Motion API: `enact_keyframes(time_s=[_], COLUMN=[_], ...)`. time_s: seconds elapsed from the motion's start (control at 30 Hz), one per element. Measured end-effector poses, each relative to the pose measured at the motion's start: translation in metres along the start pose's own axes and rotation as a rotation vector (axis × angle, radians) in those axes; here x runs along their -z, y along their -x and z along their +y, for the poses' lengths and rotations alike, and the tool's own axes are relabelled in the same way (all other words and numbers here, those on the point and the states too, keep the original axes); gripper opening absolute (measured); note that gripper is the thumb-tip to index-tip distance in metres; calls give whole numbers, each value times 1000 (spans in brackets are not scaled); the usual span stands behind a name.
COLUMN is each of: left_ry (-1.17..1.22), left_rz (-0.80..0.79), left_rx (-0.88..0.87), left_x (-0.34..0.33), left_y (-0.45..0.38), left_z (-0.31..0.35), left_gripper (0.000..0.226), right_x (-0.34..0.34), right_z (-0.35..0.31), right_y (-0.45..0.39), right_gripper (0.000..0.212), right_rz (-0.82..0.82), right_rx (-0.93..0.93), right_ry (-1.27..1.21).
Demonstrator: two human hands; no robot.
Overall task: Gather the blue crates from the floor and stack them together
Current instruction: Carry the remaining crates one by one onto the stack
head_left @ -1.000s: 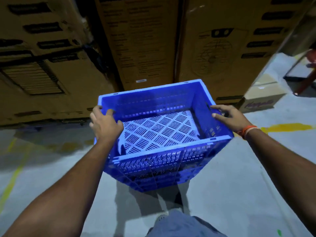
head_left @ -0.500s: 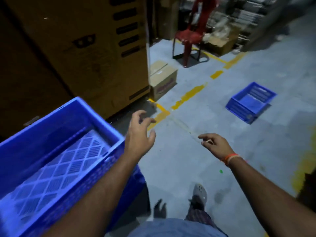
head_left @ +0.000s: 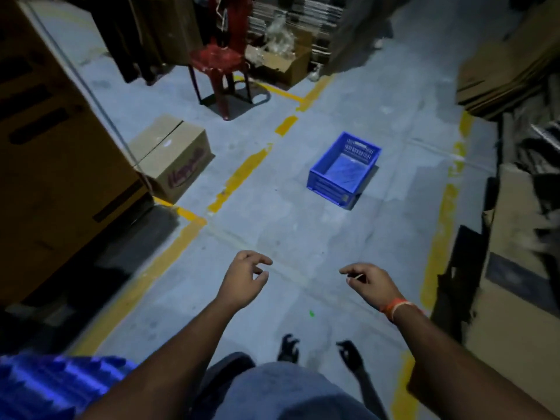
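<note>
blue crate (head_left: 344,169) upright, long axis receding rightward

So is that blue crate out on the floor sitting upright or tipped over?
Upright. The blue crate rests flat on the floor with its open top facing up, its inside bottom visible and apparently empty.

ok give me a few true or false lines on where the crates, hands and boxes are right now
1. Both hands, left hand and right hand, are empty. True.
2. A blue crate sits on the floor ahead, open side up. True.
3. That crate holds a cardboard box. False: the small cardboard box stands on the floor, apart, by the yellow line.
4. The red chair lies tipped over. False: it stands upright.
5. Part of another blue crate shows at lower left. True.
</note>
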State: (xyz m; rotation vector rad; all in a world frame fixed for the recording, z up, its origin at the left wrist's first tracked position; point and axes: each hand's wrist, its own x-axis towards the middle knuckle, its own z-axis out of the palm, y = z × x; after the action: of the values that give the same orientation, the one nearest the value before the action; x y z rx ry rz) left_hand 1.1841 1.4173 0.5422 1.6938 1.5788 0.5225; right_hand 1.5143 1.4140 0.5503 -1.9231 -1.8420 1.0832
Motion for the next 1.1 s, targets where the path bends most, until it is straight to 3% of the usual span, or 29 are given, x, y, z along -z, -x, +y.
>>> enact_keyframes(time_s=[0.2,0.43,0.7,0.87,1.1], left_ry=[38,118,107,121,224], left_rz=[-20,4,-35,71,247], left_rx=[56,150,327,398,690], left_x=[-45,-98,-105,-112,-197], left_y=[-132,-324,-503,-598,-723], left_z=[36,67,128,152,178], left_gripper=[22,22,25,24,25], right_x=[71,162,298,374,449], right_z=[42,79,106,139,212], right_y=[-97,-285,-459,-578,-784], right_gripper=[27,27,27,26,25], right_rz=[-6,-92,-146,-211,-409], right_rx=[2,55,41,70,228], right_ry=[58,126,224,303,410])
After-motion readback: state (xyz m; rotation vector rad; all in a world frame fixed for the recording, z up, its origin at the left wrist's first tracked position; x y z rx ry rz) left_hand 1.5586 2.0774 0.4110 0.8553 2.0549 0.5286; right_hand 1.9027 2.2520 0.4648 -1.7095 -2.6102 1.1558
